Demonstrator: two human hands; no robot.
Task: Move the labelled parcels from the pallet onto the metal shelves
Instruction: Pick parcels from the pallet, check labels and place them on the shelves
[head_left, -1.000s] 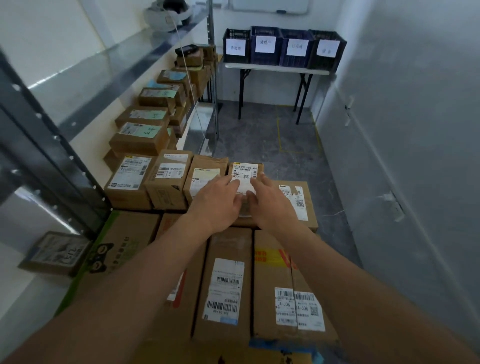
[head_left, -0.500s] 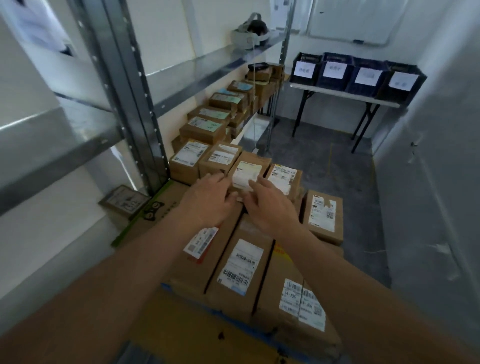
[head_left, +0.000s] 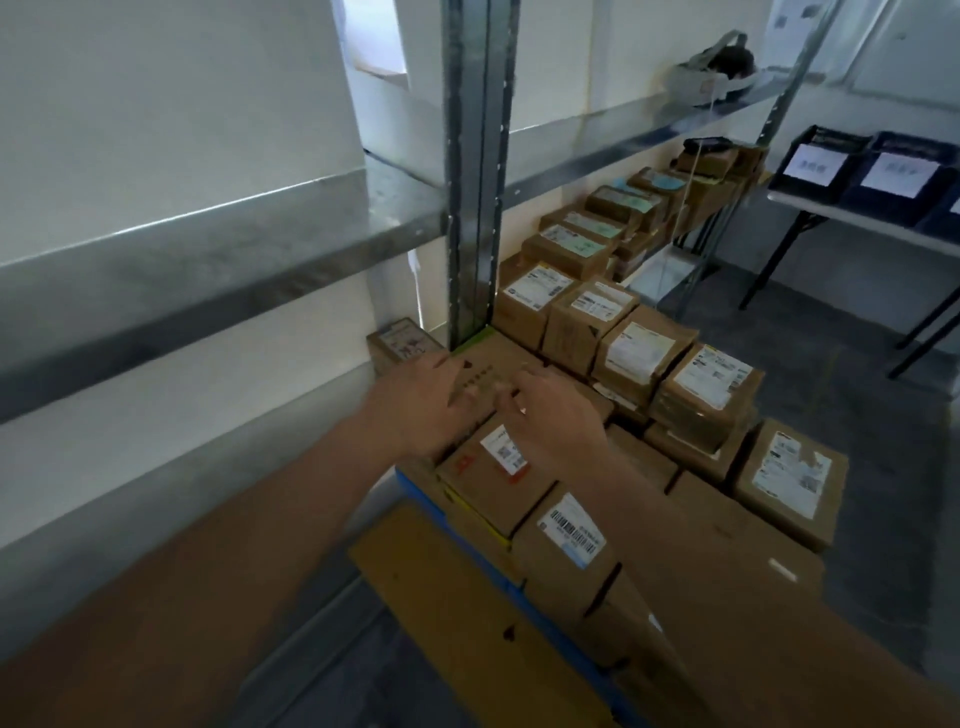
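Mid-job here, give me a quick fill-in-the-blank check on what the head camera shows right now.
1. Both the left hand and the right hand rest on a cardboard box with a ____ edge beside the shelf post.
2. The crates on the folding table carry ____ paper labels.
3. The headset lies on the ____ shelf.

Missing words: green; white; upper

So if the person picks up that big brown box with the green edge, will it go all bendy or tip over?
Probably not bendy: the big box looks like stiff cardboard with square edges. It is wide and flat, so it likely won't tip, and both hands, left hand and right hand, are on it. Its weight cannot be told.
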